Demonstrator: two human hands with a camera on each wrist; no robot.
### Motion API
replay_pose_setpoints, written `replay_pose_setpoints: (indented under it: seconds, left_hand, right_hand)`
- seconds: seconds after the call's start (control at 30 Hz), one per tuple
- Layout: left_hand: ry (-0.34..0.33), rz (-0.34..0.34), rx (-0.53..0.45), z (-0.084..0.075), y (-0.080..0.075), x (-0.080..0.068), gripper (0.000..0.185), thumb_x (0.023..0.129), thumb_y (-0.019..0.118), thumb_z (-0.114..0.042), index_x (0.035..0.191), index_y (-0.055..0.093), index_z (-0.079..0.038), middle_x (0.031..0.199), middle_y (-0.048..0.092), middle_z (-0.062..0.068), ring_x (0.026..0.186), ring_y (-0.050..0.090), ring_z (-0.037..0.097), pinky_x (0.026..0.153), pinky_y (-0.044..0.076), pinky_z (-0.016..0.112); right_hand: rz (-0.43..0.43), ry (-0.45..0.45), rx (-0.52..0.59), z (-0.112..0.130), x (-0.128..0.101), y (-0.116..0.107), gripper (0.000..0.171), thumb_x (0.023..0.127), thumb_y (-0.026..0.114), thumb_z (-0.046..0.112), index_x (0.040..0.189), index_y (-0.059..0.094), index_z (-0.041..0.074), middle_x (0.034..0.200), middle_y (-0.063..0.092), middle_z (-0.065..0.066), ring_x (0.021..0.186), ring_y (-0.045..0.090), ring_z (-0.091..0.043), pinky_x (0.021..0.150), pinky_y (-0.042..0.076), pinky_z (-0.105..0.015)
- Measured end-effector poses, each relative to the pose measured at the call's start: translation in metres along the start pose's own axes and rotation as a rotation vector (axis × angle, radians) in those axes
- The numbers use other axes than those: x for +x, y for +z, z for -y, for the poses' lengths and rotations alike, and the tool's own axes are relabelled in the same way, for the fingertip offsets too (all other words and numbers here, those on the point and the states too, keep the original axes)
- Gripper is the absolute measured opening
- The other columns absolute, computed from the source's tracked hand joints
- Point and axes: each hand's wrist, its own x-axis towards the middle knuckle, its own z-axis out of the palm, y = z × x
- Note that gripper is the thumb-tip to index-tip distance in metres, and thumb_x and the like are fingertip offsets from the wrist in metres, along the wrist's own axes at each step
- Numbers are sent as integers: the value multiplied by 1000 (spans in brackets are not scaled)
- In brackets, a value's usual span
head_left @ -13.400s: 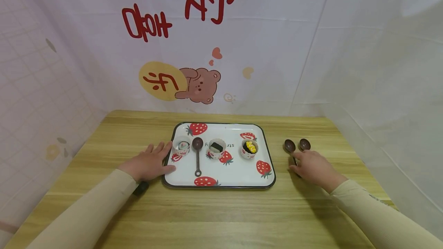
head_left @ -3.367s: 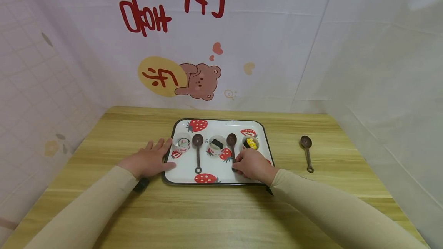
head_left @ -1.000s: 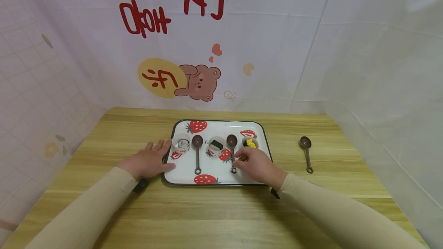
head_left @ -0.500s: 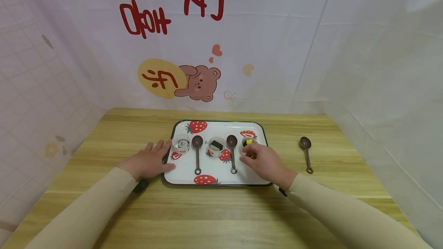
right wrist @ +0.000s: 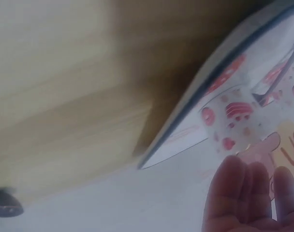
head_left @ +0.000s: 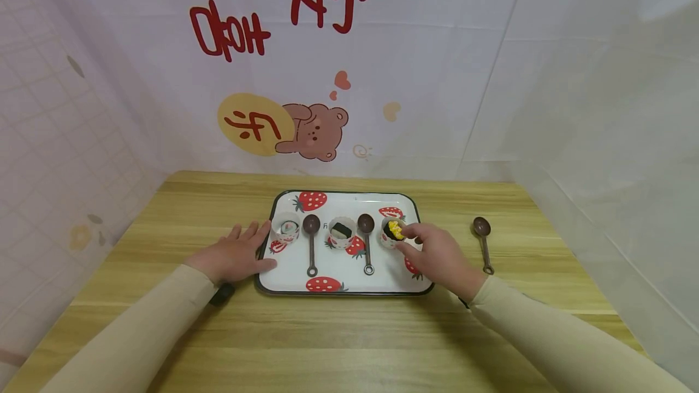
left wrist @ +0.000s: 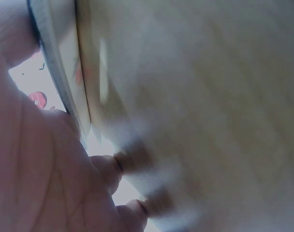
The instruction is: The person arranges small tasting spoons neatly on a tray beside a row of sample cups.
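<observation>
A white strawberry-print tray [head_left: 344, 194] lies mid-table with three small paper cups: a left one [head_left: 286, 229], a middle one [head_left: 342, 233] and a right one [head_left: 392, 231] with yellow filling. Two brown spoons [head_left: 312, 242] [head_left: 368, 242] lie on the tray between the cups. My left hand [head_left: 240, 250] rests flat on the table, thumb against the tray's left rim [left wrist: 60, 87]. My right hand [head_left: 423, 242] hovers over the tray's right end, its loosely curled fingers [right wrist: 248, 193] beside the right cup, holding nothing.
A third brown spoon [head_left: 483, 242] lies on the wooden table [head_left: 349, 332] to the right of the tray. Printed curtains [head_left: 306, 77] close off the back and both sides.
My right hand has let go of the second spoon's handle and moved right across the tray to the yellow-filled cup. The spoon stays on the tray. The left hand has not moved.
</observation>
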Motion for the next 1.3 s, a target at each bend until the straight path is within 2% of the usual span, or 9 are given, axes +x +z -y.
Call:
replay_pose_setpoints:
  seconds: [0.27,0.43,0.73,1.13,1.3]
  left_hand:
    - [6,-3,8,0,0,0,105,97,55,-73,170,13,-10,174,15,28,155,9,64,120,24,76]
    - [1,2,4,1,1,1,106,96,55,-74,170,13,-11,174,14,28,155,9,64,120,24,77]
    - [-8,9,1,2,1,3,105,96,54,-73,171,11,-12,175,12,27,156,7,62,121,22,76]
    - [4,8,6,2,2,3,106,97,54,-73,170,11,-10,174,13,29,155,8,65,119,23,78]
    - [3,7,7,2,1,3,106,97,54,-73,170,11,-11,174,13,29,155,8,64,119,23,78]
  right_hand:
    - [-21,2,-74,-13,-4,-11,36,97,75,26,125,74,3,132,71,-18,126,65,-39,106,53,-56]
    - [-29,4,-89,-24,-5,-16,40,98,74,27,129,71,3,141,66,-22,136,58,-44,113,47,-60]
    - [-81,-16,-124,-40,-9,-25,44,96,76,25,132,69,0,148,59,-28,136,55,-53,113,43,-66]
    - [-84,5,-157,-59,-13,-34,54,96,77,27,140,63,-1,154,49,-34,142,44,-56,115,38,-67]
    - [-67,5,-181,-67,-15,-38,56,97,76,27,142,61,-2,155,46,-37,144,41,-58,120,31,-66]
